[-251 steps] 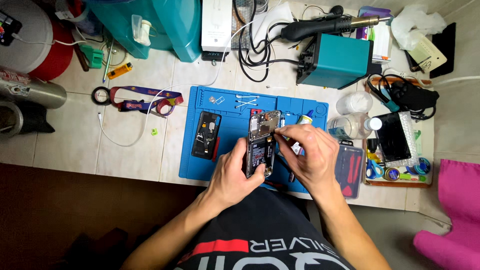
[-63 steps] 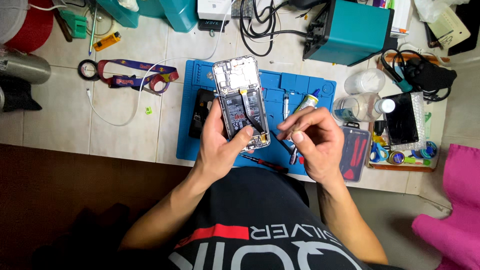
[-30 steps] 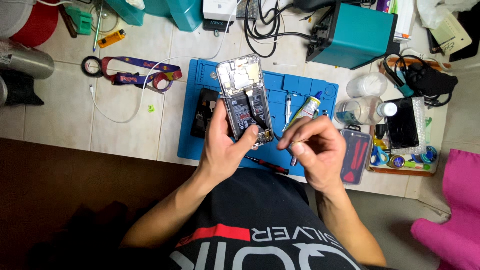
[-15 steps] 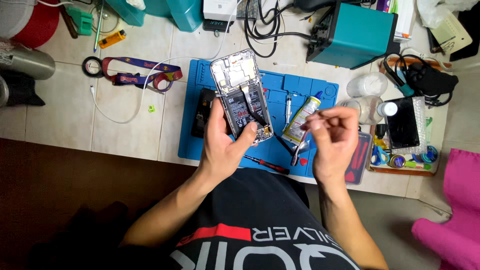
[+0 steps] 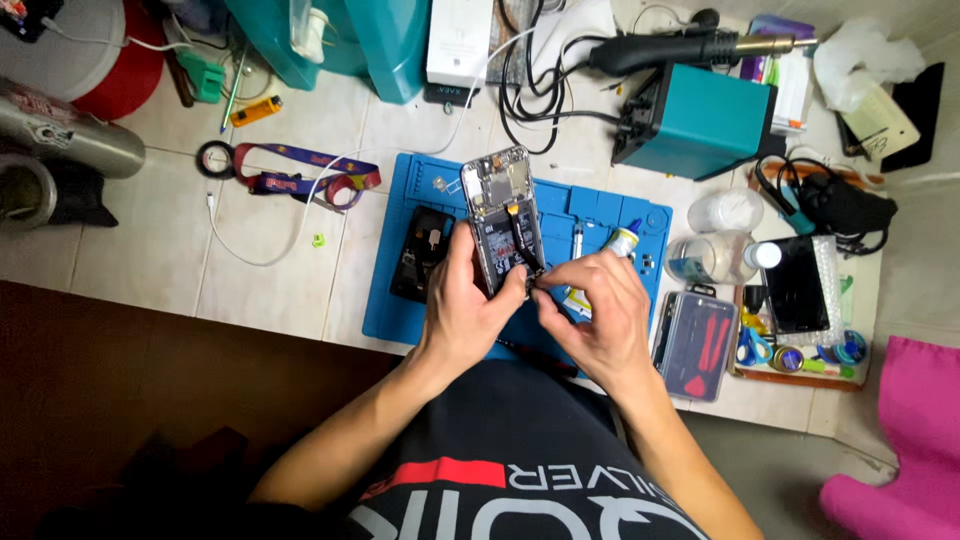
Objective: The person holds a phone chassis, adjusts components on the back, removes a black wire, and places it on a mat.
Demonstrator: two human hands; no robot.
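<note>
My right fingers (image 5: pixel 548 283) are pinched together at the lower edge of the opened phone (image 5: pixel 505 220), on something too small to make out. My left hand (image 5: pixel 470 300) wraps the phone from below, thumb on its side, tilting it up off the blue mat (image 5: pixel 400 300), likely to steady the exposed insides. A glue tube (image 5: pixel 610 255) lies partly behind my right hand (image 5: pixel 595 320); a back cover (image 5: pixel 422 255) lies left.
</note>
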